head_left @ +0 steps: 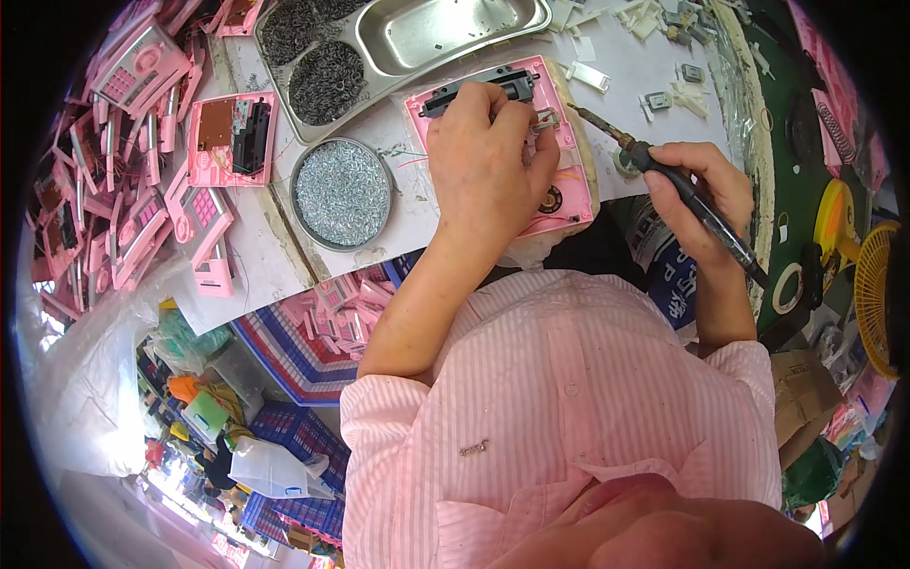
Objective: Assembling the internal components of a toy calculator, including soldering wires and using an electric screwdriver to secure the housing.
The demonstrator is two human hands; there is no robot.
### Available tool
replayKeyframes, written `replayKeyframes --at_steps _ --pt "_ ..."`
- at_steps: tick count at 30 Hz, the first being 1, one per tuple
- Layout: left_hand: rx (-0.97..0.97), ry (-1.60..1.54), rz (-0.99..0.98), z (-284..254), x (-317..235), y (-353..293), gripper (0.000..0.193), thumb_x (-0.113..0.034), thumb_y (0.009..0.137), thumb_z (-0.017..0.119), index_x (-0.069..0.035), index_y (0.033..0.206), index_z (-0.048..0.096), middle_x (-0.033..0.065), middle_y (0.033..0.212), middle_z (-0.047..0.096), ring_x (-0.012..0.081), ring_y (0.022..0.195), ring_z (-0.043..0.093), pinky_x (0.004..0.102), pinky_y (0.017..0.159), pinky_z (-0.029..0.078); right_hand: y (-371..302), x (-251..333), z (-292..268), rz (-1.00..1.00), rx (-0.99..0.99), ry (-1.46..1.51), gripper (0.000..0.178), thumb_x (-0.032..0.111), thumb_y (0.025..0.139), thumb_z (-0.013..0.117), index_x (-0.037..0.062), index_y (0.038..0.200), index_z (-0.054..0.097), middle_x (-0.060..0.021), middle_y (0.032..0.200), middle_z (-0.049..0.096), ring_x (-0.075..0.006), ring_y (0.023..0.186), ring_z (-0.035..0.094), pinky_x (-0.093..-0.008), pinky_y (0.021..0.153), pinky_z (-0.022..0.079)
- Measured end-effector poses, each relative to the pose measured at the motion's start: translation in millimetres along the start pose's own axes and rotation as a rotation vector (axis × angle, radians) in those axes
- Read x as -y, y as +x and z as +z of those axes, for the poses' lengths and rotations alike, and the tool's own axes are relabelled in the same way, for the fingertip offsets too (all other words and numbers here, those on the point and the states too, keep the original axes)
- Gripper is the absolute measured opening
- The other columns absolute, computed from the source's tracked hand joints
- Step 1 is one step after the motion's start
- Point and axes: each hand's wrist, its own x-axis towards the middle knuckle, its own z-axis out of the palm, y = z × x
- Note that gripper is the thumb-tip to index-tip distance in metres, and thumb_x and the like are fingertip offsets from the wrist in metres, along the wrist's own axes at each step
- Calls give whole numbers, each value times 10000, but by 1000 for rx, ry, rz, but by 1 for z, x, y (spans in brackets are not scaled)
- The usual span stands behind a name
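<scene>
Housing [580, 182] at 1: pink. Bar [517, 83] on it: black. Soldering iron [684, 190] at 2: black handle, brownish shaft. Tray [445, 24] at 12: plain silver. Springs [322, 81] at 11: dark grey. Screws [341, 194] at 10: silver. Crate [275, 356] at 8: blue/white/red stripes. Shirt [569, 398] at 5: pink-and-white stripes. Grille [863, 313] at 3: yellow.

Large white characters are running sideways across the blue sack [671, 296], only partly showing. Faint print is appearing on the cardboard box [804, 394], blurring beyond reading. Any marks on the pink casing's [163, 64] keys [121, 82] are looking too small to read.
</scene>
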Motion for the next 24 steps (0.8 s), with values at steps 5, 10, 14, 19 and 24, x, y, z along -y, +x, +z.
replayKeyframes --at_steps 5,10,14,19,24 --pt "22 -51 -56 3 1 -3 156 -104 720 767 -47 845 694 95 921 569 257 756 595 398 656 453 -5 -1 -2 60 11 3 219 57 861 770 -18 1049 686 -16 786 621 -57 650 505 -207 591 375" --pt "32 -59 -72 3 1 -3 155 -97 703 756 -45 831 685 91 916 562 281 835 589 426 695 431 -6 2 -2 70 4 0 220 55 863 769 -19 1054 686 -15 788 620 -53 650 499 -205 590 371" --pt "14 -66 -74 4 1 -4 146 -98 709 755 -48 829 690 94 916 562 281 828 588 429 699 431 -8 2 -6 109 35 -5 224 19 872 741 -44 1077 674 -60 916 691 -49 721 550 -188 652 413" --pt "23 -109 -86 1 0 -4 135 -102 716 754 -48 824 694 97 916 564 281 815 586 431 700 430 -5 3 -1 40 -9 2 223 84 846 789 -3 1029 695 -6 736 625 -60 605 500 -213 553 366" --pt "14 -110 -62 2 1 -5 137 -107 718 755 -45 822 693 97 910 561 279 807 581 426 693 424 -7 1 1 -28 15 3 212 91 839 790 4 1008 695 -21 721 648 -70 572 511 -222 535 374"
